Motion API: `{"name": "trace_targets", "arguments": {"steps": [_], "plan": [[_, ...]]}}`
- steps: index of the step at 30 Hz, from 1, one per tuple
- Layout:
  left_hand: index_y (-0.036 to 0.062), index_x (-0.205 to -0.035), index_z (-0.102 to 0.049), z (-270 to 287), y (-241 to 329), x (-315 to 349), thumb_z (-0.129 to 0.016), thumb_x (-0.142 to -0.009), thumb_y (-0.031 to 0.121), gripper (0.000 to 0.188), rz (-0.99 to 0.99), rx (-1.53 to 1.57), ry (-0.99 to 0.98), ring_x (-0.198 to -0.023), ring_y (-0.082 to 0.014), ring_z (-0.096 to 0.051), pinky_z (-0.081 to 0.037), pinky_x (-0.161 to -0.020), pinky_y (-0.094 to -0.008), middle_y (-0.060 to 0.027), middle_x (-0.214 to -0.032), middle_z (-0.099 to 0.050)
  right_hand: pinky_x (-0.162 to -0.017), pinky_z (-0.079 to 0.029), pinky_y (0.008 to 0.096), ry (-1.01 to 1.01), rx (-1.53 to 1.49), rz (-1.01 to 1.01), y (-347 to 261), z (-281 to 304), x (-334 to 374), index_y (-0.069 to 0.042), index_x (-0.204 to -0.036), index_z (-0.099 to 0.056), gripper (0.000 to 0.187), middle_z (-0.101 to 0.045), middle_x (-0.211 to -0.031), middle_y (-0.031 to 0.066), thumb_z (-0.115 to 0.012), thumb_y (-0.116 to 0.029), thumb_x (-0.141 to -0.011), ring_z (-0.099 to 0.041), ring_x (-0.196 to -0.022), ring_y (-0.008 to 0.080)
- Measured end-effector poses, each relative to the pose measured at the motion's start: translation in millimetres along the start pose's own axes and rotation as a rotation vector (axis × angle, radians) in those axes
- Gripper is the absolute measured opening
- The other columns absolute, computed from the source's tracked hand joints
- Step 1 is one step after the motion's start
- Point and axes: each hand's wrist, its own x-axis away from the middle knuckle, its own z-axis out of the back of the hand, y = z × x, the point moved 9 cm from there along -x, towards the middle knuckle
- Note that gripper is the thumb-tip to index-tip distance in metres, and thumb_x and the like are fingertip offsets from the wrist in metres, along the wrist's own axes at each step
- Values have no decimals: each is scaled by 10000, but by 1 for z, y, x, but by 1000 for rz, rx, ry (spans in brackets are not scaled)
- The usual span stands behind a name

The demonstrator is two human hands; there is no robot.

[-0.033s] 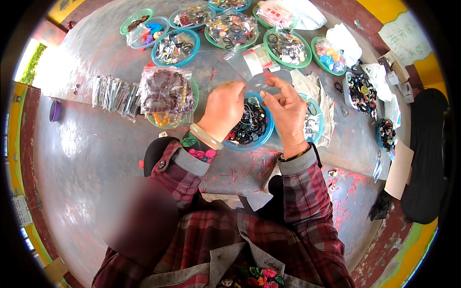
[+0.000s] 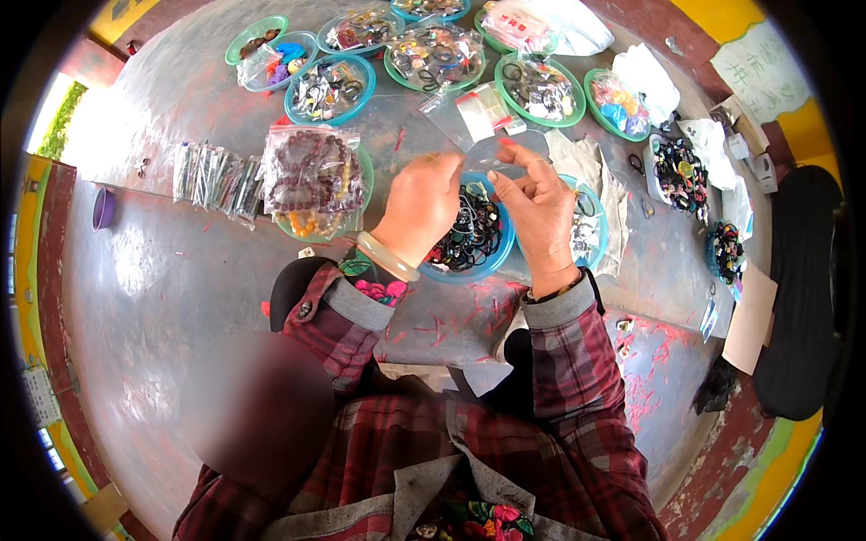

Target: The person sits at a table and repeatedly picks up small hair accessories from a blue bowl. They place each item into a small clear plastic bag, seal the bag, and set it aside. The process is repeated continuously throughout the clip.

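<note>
My left hand [image 2: 424, 200], with a pale bangle at its wrist, is closed in a fist, its fingertips turned away; what they hold is hidden. To its right is my right hand [image 2: 538, 212], fingers bent, thumb and forefinger tips apart, nothing plain between them. A clear plastic piece [image 2: 483, 160], perhaps a bag, shows between and behind the hands; whether either touches it I cannot tell. Below them sits a blue basin [image 2: 492, 263] full of dark hair ties [image 2: 469, 233]. A second blue basin [image 2: 597, 236] with small packets stands behind my right hand.
Bagged dark red beads [image 2: 311, 171] and a row of slim packets [image 2: 215, 180] lie at left. Several basins, among them a green basin [image 2: 550, 119], stand at the back. A white tray [image 2: 656, 180] of hair ties stands at right, near a cardboard piece [image 2: 750, 320].
</note>
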Motion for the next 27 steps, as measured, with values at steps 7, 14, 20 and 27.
{"name": "trace_targets", "arguments": {"steps": [7,14,20,27], "plan": [[29,-899,-570,-10,13,2,-538,-752,32,151,-166,-47,-66,-755,-346,-562,-459,-657,-422,-157,-771,-589,-508,-428,194,-89,27,-119,26,-9,-2,-3,-987,-624,242,-637,-763,41,-648,-103,-767,-559,-537,74],[-8,-1001,-604,-11,-13,-1,-601,-809,90,216,182,314,-152,-747,-176,-618,-502,-631,-298,-119,-869,-642,-432,-368,198,-114,-211,-298,34,5,-6,-7,-892,-634,173,-657,-775,75,-597,-163,-828,-566,-493,103],[-44,-983,-602,-28,-38,13,-569,-864,134,217,722,875,-248,-774,-105,-587,-517,-621,-224,-72,-905,-618,-410,-338,184,-98,-432,-377,39,5,-5,-13,-881,-640,221,-655,-749,62,-596,-225,-835,-535,-457,88],[-50,-981,-599,-29,-36,11,-556,-872,128,213,706,918,-260,-812,-120,-592,-525,-629,-238,-87,-925,-620,-379,-319,167,-325,-440,-430,33,-5,-2,-9,-918,-664,204,-628,-661,26,-624,-184,-821,-526,-447,68]]}}
